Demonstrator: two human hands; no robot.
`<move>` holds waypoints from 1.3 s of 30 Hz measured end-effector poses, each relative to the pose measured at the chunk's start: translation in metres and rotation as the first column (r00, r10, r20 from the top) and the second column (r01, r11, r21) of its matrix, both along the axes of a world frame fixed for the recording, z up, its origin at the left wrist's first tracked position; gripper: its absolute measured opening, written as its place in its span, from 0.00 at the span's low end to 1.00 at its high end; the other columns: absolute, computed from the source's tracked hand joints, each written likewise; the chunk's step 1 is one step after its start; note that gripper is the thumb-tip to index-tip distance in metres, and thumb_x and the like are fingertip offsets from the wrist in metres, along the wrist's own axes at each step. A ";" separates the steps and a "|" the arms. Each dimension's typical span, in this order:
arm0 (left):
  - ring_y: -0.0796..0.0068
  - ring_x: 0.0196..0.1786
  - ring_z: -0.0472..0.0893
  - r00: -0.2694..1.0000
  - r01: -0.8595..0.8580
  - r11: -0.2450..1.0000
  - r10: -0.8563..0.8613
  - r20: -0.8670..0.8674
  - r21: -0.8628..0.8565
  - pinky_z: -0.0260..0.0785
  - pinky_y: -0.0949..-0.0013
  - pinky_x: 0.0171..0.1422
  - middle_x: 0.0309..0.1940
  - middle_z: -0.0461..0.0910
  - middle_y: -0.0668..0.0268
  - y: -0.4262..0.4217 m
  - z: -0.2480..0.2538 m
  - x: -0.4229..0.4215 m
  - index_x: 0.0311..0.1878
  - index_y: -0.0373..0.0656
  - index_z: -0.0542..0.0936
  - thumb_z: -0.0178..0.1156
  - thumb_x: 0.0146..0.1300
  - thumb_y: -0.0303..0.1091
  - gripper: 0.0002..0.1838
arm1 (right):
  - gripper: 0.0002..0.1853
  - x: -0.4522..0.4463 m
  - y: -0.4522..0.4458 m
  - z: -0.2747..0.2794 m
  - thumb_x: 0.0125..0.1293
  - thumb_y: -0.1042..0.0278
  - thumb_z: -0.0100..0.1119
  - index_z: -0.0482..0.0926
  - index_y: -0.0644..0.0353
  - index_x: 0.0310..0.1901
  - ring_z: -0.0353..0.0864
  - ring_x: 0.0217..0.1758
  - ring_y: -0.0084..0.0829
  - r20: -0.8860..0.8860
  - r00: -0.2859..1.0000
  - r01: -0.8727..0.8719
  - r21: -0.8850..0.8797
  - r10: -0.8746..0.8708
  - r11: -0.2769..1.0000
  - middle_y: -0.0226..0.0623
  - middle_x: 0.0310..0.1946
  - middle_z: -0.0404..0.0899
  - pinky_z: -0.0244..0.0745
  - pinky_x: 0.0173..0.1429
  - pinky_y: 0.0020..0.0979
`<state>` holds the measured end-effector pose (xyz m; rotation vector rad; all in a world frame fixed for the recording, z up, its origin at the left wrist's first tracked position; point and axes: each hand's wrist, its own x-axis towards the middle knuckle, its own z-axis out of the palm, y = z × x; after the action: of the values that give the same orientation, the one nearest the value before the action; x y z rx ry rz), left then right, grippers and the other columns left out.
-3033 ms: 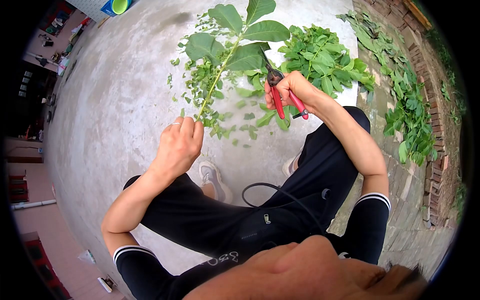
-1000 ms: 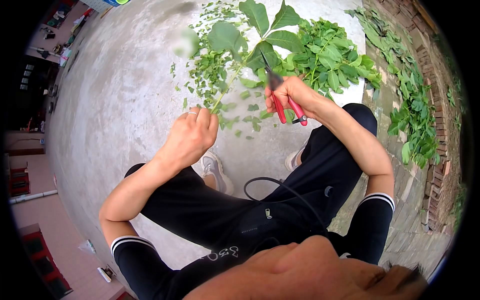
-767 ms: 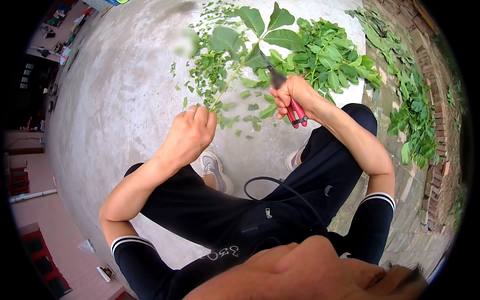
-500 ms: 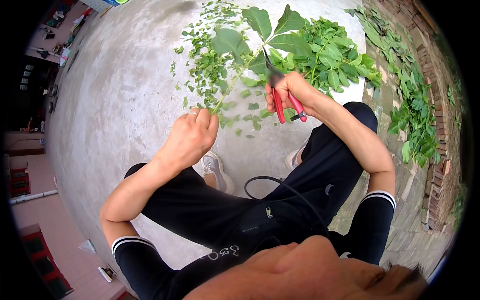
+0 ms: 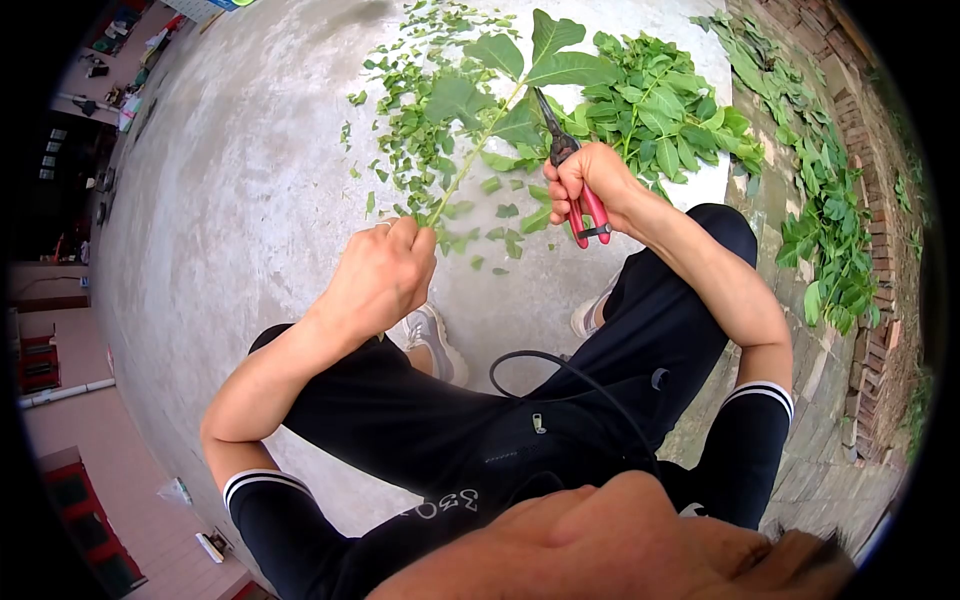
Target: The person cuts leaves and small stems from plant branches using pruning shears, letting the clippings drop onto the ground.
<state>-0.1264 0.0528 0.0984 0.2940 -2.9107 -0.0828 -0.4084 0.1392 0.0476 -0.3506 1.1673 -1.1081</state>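
My left hand (image 5: 385, 265) is closed around the lower end of a leafy green stem (image 5: 462, 172). The stem slants up and to the right, with broad leaves (image 5: 572, 68) spreading from its tip and more along its side. Pruning shears (image 5: 590, 215) with red handles and dark blades are gripped in my right hand (image 5: 592, 178). Their blades point up and left, close to the leaves below the stem's tip. Whether the blades touch a leaf I cannot tell.
Small cut leaf pieces (image 5: 410, 125) lie scattered over the concrete floor (image 5: 220, 200). A heap of leafy cuttings (image 5: 665, 115) sits beyond my right hand. More greenery (image 5: 835, 245) lies along a brick edging (image 5: 880, 260) at the right. A black cable (image 5: 525, 355) loops over my lap.
The shears have shifted slightly right, and their handles are closer together. The stem's leafy tip has swung a little, its top leaves now turned farther left. My left hand has barely moved.
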 end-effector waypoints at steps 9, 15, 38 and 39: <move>0.53 0.26 0.76 0.993 -0.090 0.996 0.089 -0.078 -0.009 0.70 0.55 0.29 0.22 0.69 0.57 -0.010 0.003 0.000 0.26 0.39 0.70 0.63 0.52 0.22 0.10 | 0.22 -0.007 -0.001 0.002 0.37 0.83 0.48 0.74 0.71 0.41 0.82 0.36 0.44 -0.143 0.960 -0.244 -0.006 0.240 0.970 0.48 0.34 0.76 0.82 0.49 0.42; 0.58 0.28 0.76 0.997 -0.073 0.987 0.077 0.028 -0.142 0.71 0.59 0.31 0.25 0.70 0.59 -0.009 0.001 0.000 0.27 0.40 0.71 0.63 0.52 0.24 0.08 | 0.27 0.018 0.003 -0.010 0.33 0.85 0.45 0.74 0.71 0.44 0.85 0.44 0.47 -0.056 0.936 -0.352 -0.093 0.348 0.931 0.50 0.38 0.78 0.81 0.57 0.41; 0.58 0.31 0.76 0.994 -0.049 0.992 0.060 0.088 -0.119 0.71 0.58 0.34 0.28 0.70 0.58 0.003 -0.003 -0.008 0.29 0.40 0.70 0.61 0.48 0.23 0.09 | 0.19 0.029 -0.005 -0.004 0.37 0.85 0.46 0.72 0.69 0.38 0.81 0.33 0.42 -0.012 0.992 -0.129 0.015 0.129 0.992 0.45 0.30 0.74 0.80 0.49 0.40; 0.59 0.31 0.76 0.994 -0.059 0.989 0.071 0.084 -0.136 0.71 0.58 0.34 0.28 0.70 0.59 0.002 -0.004 -0.007 0.29 0.40 0.70 0.61 0.47 0.23 0.09 | 0.22 0.027 -0.004 -0.010 0.36 0.85 0.46 0.73 0.69 0.40 0.82 0.37 0.44 -0.011 0.986 -0.167 -0.007 0.167 0.986 0.46 0.33 0.75 0.81 0.50 0.40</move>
<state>-0.1337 0.0546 0.0943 0.3779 -2.9730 0.1380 -0.3812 0.1354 0.0378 -0.4526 1.1211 -0.9654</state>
